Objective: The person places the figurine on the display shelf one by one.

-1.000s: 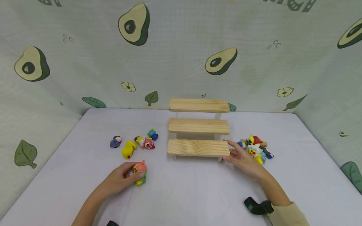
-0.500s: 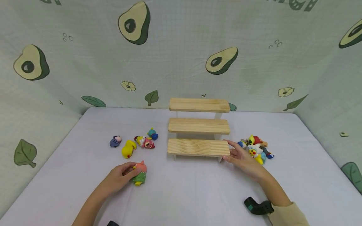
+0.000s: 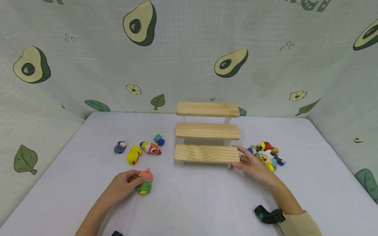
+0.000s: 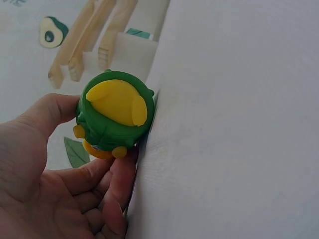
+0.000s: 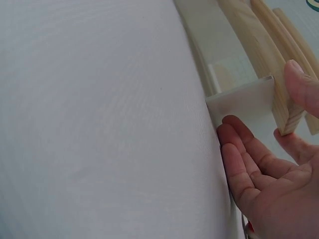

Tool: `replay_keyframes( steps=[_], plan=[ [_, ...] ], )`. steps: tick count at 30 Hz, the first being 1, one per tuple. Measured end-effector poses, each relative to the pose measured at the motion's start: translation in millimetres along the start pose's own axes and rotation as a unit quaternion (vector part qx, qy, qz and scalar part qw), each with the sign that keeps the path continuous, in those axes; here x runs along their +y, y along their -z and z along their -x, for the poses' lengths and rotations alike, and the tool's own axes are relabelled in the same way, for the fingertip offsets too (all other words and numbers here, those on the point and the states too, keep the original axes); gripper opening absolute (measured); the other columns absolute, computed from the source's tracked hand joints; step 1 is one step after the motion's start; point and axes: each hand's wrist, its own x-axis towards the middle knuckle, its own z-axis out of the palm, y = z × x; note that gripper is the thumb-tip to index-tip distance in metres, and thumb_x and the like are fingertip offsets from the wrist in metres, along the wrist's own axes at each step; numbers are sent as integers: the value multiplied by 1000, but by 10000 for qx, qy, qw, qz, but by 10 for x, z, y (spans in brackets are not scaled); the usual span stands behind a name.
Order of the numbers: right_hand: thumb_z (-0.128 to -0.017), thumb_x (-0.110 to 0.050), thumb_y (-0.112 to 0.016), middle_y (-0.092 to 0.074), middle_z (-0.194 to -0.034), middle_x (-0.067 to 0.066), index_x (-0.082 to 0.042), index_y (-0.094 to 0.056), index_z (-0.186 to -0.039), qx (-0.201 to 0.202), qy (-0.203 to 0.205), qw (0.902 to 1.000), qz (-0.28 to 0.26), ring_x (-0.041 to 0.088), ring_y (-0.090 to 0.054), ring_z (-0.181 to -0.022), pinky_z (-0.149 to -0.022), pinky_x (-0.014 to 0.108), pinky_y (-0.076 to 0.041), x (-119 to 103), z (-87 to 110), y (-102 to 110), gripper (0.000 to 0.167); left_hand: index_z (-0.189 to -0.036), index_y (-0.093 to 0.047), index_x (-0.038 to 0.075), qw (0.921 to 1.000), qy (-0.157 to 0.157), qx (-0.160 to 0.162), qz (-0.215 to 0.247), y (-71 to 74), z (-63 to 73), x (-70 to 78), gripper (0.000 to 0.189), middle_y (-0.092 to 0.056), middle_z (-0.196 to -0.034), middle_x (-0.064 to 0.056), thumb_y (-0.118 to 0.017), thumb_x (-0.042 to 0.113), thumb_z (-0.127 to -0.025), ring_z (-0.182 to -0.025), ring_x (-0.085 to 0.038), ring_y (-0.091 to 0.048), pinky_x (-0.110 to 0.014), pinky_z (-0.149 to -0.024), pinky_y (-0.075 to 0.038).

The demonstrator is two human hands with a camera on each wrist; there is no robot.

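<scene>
Left hand (image 3: 122,186) grasps the pink-and-green figurine (image 3: 144,186); right hand (image 3: 255,166) pinches the wooden stand (image 3: 203,154) by its lowest board's end. Risk: an uneven tug there could skew it.

Pale greenish fabric (image 3: 189,65) is hung across the back and both sides of the frame. Halved avocados (image 3: 139,23) are printed across the upper part, one of them chopped off by the right edge. Little flowers (image 3: 133,89) are dotted mid-left and mid-right, leaves (image 3: 26,158) are mostly kept lower, and some dark lettering (image 3: 317,5) gets cropped up top. The lower half's pretty much taken up by white cloth (image 3: 192,200).
</scene>
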Motion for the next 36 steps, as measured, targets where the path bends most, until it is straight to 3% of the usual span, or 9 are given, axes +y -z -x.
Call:
replay_keyframes(
  steps=[10,20,24,29,36],
  plan=[
    [-93,-26,-57,-42,-136,24,-14,-13,-149,-18,6,10000,-52,28,-48,-118,-100,51,-35,6,2,3,72,-125,-54,0,9993,-54,150,348,19,-24,-36,52,-65,-96,-4,-60,37,-89,-83,-14,-54,-20,-69,-46],
    [-92,-27,-58,-43,-137,23,-13,-13,-149,1,-84,9999,-97,26,-49,-116,-99,46,-36,5,-9,9,73,-132,-48,4,9943,-283,467,920,-3,-13,36,52,-66,-104,-8,-57,37,-92,-84,-11,-58,-17,-70,-47],
    [-92,-26,-58,-44,-136,23,-12,-13,-148,18,-95,9999,-112,24,-50,-114,-98,43,-37,16,-5,13,73,-132,-45,4,9884,-418,416,1403,-69,-15,97,52,-60,-121,-14,-57,34,-92,-95,-12,-61,-16,-77,-50],
    [-92,-26,-58,-44,-136,23,-12,-14,-148,-9,-77,9999,-146,23,-50,-113,-98,41,-37,24,-6,16,73,-130,-44,6,9810,-711,394,1762,-143,-14,203,46,-54,-129,-15,-59,28,-92,-90,-9,-62,-16,-76,-50],
    [-92,-25,-58,-45,-134,23,-11,-14,-148,-15,-2,9998,-180,21,-52,-110,-96,37,-38,30,-6,22,73,-127,-42,4,9564,-1369,217,2570,-203,-36,365,45,-51,-122,-16,-62,18,-90,-92,-7,-61,-25,-73,-55]
  ],
)
